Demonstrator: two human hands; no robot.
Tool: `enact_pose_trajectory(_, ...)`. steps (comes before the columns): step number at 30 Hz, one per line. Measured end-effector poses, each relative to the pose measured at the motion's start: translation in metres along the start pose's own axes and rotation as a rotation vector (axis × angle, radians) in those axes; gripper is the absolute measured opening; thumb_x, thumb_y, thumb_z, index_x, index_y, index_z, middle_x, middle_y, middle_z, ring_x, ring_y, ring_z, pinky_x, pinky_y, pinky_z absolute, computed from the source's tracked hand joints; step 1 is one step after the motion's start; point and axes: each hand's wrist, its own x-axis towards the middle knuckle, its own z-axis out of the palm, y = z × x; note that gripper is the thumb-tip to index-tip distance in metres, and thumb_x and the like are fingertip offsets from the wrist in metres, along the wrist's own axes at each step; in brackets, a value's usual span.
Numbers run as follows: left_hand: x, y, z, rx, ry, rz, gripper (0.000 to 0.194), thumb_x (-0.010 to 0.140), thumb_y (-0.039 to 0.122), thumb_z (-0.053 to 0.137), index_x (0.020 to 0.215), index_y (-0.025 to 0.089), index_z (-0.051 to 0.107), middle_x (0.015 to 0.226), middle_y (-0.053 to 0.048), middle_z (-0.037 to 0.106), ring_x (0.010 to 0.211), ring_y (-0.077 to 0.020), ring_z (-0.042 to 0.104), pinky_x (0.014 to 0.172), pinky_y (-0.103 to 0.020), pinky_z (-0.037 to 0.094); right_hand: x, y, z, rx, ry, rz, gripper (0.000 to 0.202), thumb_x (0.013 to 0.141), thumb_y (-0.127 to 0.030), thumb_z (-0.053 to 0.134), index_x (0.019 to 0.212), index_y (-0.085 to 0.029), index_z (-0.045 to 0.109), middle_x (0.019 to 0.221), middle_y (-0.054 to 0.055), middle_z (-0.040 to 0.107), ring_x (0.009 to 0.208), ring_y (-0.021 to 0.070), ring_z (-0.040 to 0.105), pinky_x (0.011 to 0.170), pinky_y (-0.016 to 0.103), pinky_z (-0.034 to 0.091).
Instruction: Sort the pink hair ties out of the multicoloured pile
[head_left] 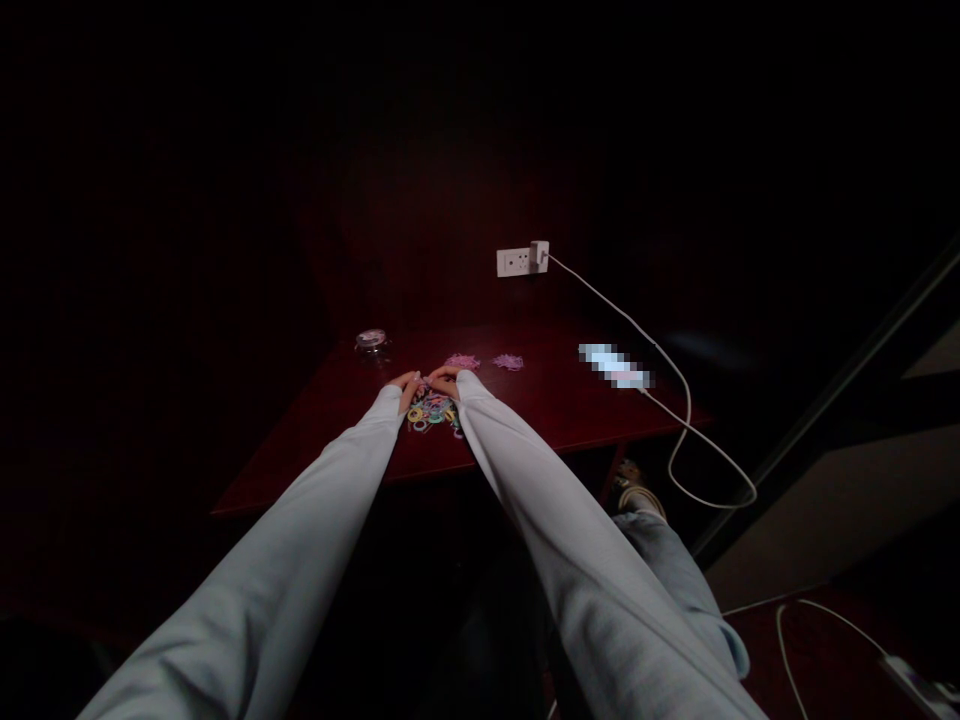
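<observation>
Mid-frame, left hand [409, 384] and right hand [446, 381] are curled over mixed bands [433, 410], grip indiscernible; pink pile [463, 361], purple pile [508, 362] seemingly separated by colour.

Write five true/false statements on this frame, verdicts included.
1. The left hand and right hand are close together at the mixed pile of bands. True.
2. A charger is plugged in at the wall socket. True.
3. The purple pile is left of the pink pile. False: the purple pile is right of the pink pile.
4. Both sleeves are rolled to the elbow. False: the sleeves reach the wrists.
</observation>
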Motion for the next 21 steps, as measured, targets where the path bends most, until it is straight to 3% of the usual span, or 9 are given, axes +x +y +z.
enact_pose_trajectory(3,0.002,0.0,0.002,-0.032,-0.007,-0.038,0.069,0.093,0.085,0.05,0.06,0.024,0.054,0.055,-0.001,0.055,0.052,-0.0158,0.048,0.055,-0.031,0.041,-0.001,0.0,0.001,0.013,0.009,0.01,0.015,0.086,-0.024,0.081,0.078,-0.019,0.069,0.066,-0.004,0.059,0.066,0.0124,0.057,0.069,0.027,0.047)
enact_pose_trajectory(7,-0.001,-0.002,-0.003,0.049,-0.063,0.044,0.07,0.084,0.091,0.053,0.063,0.024,0.057,0.06,0.0,0.057,0.06,-0.0172,0.05,0.06,-0.031,0.042,-0.002,0.002,0.0,0.039,-0.004,0.003,0.022,0.086,-0.032,0.083,0.077,-0.02,0.068,0.066,-0.004,0.061,0.066,0.0135,0.059,0.068,0.028,0.048)
enact_pose_trajectory(10,-0.003,-0.004,-0.007,0.113,-0.08,0.103,0.065,0.078,0.088,0.06,0.066,0.024,0.057,0.062,0.001,0.056,0.065,-0.0179,0.049,0.063,-0.03,0.04,0.0,0.005,0.0,0.056,-0.003,-0.007,0.03,0.084,-0.042,0.087,0.076,-0.022,0.066,0.066,-0.004,0.062,0.063,0.0137,0.059,0.065,0.028,0.049)
enact_pose_trajectory(15,-0.001,-0.006,-0.009,0.127,-0.099,0.139,0.056,0.083,0.079,0.059,0.069,0.024,0.056,0.067,0.0,0.06,0.069,-0.0188,0.051,0.068,-0.031,0.042,0.005,0.011,0.0,0.067,-0.022,-0.02,0.038,0.08,-0.054,0.089,0.08,-0.023,0.066,0.064,-0.006,0.061,0.061,0.0131,0.06,0.061,0.026,0.051)
enact_pose_trajectory(21,0.0,-0.004,-0.011,0.132,-0.096,0.193,0.051,0.086,0.072,0.061,0.069,0.024,0.056,0.069,0.0,0.058,0.07,-0.0189,0.051,0.072,-0.032,0.044,0.016,0.019,-0.001,0.066,0.059,-0.025,0.04,0.08,-0.06,0.087,0.082,-0.023,0.069,0.066,-0.004,0.067,0.063,0.014,0.065,0.06,0.025,0.052)
